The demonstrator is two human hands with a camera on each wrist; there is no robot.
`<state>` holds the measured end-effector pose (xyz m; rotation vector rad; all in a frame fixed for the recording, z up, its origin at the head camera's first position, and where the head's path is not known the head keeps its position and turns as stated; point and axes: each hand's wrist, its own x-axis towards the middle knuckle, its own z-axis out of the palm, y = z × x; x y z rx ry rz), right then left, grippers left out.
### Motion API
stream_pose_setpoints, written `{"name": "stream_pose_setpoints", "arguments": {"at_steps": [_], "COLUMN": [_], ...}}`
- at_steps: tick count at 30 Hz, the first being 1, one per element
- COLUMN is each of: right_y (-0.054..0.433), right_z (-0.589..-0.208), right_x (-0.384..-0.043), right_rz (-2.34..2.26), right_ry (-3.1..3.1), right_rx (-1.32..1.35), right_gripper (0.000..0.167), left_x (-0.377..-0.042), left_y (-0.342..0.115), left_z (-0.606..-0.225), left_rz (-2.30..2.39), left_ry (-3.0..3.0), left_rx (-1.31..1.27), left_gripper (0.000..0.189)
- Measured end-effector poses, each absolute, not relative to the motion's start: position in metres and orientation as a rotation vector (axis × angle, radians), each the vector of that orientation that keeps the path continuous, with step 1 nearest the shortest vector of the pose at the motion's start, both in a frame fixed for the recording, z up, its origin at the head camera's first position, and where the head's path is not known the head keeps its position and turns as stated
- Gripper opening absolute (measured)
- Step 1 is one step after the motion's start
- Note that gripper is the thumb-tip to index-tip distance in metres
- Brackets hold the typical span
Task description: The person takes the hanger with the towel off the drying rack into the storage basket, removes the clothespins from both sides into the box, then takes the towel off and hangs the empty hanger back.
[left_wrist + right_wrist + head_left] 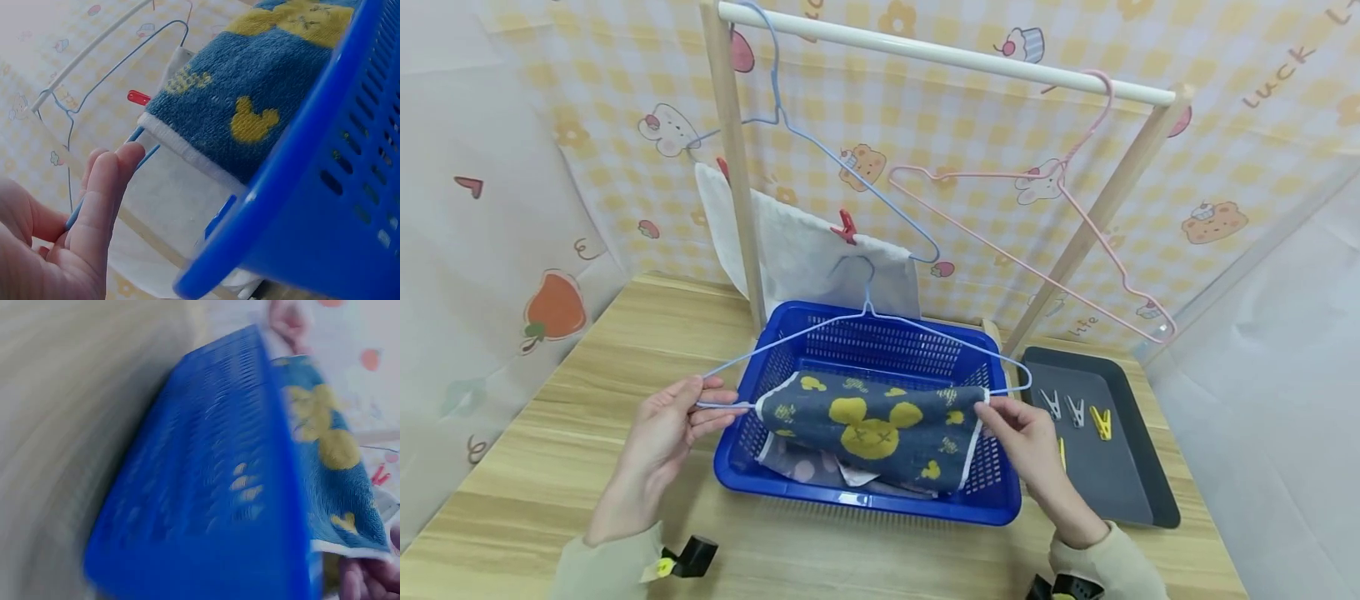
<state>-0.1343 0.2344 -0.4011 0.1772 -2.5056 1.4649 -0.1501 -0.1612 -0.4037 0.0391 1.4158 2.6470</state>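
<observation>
A dark blue towel (917, 454) with yellow mouse-head shapes and white edging hangs over the bottom bar of a light blue hanger (936, 334), above the blue basket (865, 500). My left hand (658, 433) pinches the hanger's left end between thumb and fingers, beside the towel's edge. At the towel's upper right corner, my right hand (1028, 440) pinches the white edging, close to the hanger's right end. Grey dotted cloth (797, 467) lies in the basket under the towel. In the right wrist view the right fingers (369, 578) show only partly.
Behind the basket stands a rack with a white rail (925, 54), bearing another blue hanger (857, 171) and a pink hanger (985, 237). White cloth (797, 242) with red clips (847, 227) hangs at its left. A grey tray (1112, 492) with several clips sits at right.
</observation>
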Motion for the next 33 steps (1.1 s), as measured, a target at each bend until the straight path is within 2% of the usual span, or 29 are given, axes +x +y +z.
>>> {"name": "stream_pose_setpoints", "arguments": {"at_steps": [3, 7, 11, 15, 18, 21, 25, 28, 33], "right_y": [0.233, 0.236, 0.239, 0.238, 0.236, 0.233, 0.231, 0.232, 0.233], "right_z": [-0.401, -0.407, -0.411, -0.411, -0.408, -0.402, -0.395, -0.395, -0.403], "right_x": [-0.133, -0.127, -0.123, -0.124, -0.126, -0.131, -0.139, -0.14, -0.132], "right_rz": [1.479, 1.276, 1.274, 1.295, 1.27, 1.361, 1.606, 1.618, 1.381], "right_ry": [-2.51, -2.636, -2.705, -2.76, -2.782, -2.715, -2.498, -2.479, -2.68], "right_rx": [0.207, 0.58, 0.909, 1.081, 0.911, 0.529, 0.153, 0.149, 0.436], "right_gripper": [0.009, 0.014, 0.02, 0.022, 0.016, 0.006, 0.012, 0.012, 0.012], "left_x": [-0.15, -0.151, -0.152, -0.151, -0.151, -0.15, -0.149, -0.15, -0.15], "left_y": [-0.16, -0.158, -0.159, -0.16, -0.161, -0.161, -0.161, -0.161, -0.162], "left_z": [-0.403, -0.402, -0.401, -0.401, -0.402, -0.403, -0.404, -0.404, -0.404], "left_rz": [2.674, 2.696, 2.711, 2.736, 2.732, 2.723, 2.715, 2.714, 2.776], "left_ry": [1.377, 1.338, 1.325, 1.281, 1.295, 1.35, 1.402, 1.41, 1.318], "left_rx": [0.001, -0.093, -0.17, -0.201, -0.188, -0.151, -0.128, -0.184, -0.276], "left_gripper": [0.033, 0.034, 0.034, 0.033, 0.031, 0.031, 0.032, 0.033, 0.034]}}
